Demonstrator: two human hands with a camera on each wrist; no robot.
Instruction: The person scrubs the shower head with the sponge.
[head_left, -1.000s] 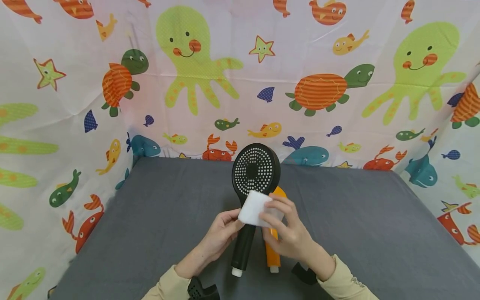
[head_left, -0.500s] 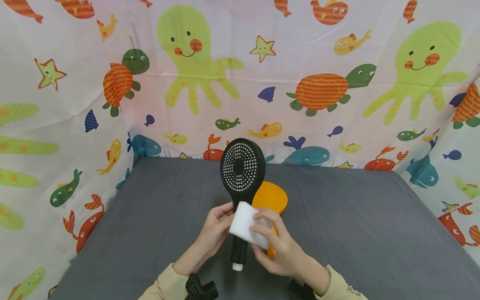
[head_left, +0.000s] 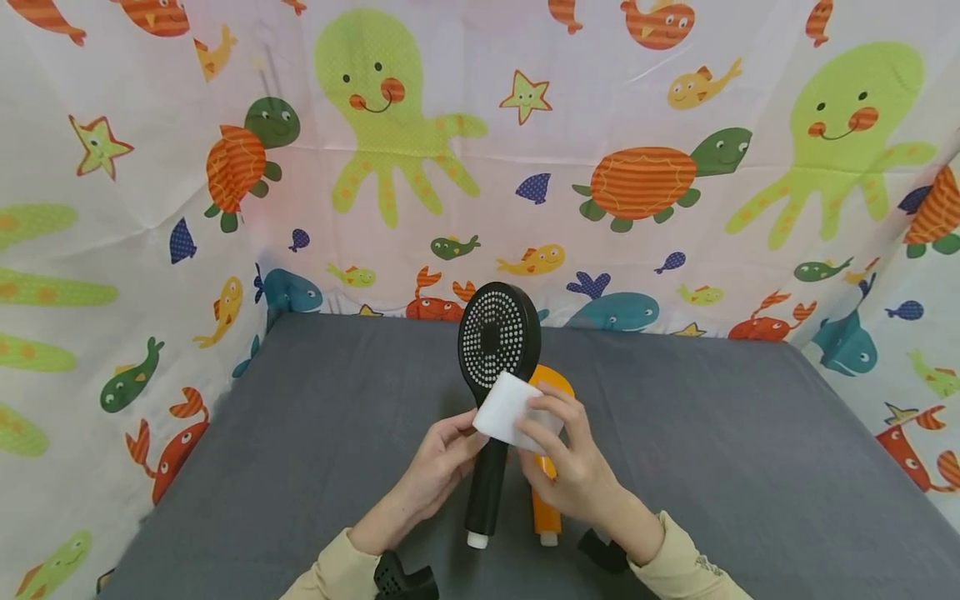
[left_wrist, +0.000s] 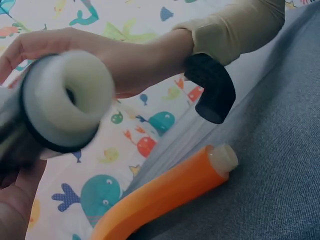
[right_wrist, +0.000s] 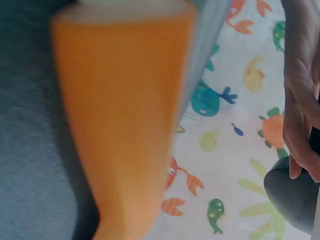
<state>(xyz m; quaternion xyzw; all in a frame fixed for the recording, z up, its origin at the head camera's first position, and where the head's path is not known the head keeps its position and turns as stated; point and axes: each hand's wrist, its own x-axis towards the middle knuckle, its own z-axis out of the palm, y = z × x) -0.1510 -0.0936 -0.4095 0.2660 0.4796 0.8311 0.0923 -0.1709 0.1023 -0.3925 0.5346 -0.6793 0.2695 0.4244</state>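
Note:
A black shower head [head_left: 491, 337] with pale nozzle dots is held upright and slightly tilted, its face towards me. My left hand [head_left: 435, 471] grips it around the upper handle; some of those fingers are hidden behind it. Between the fingers and thumb of my right hand [head_left: 577, 458] is a white sponge-like block [head_left: 506, 408], held against the front of the handle just below the head. Behind the block and right hand lies an orange shower head [head_left: 547, 504], partly covered. The left wrist view shows the black handle's white threaded end [left_wrist: 82, 100] up close.
A grey cloth [head_left: 360, 383] covers the table, with the orange handle [right_wrist: 125, 115] resting on it in the right wrist view. A white curtain [head_left: 480, 225] printed with sea animals surrounds the back and sides. Both wrists wear black straps.
The black shower head and both hands shifted left and then back right. The white block went down the handle, then up again to just under the head.

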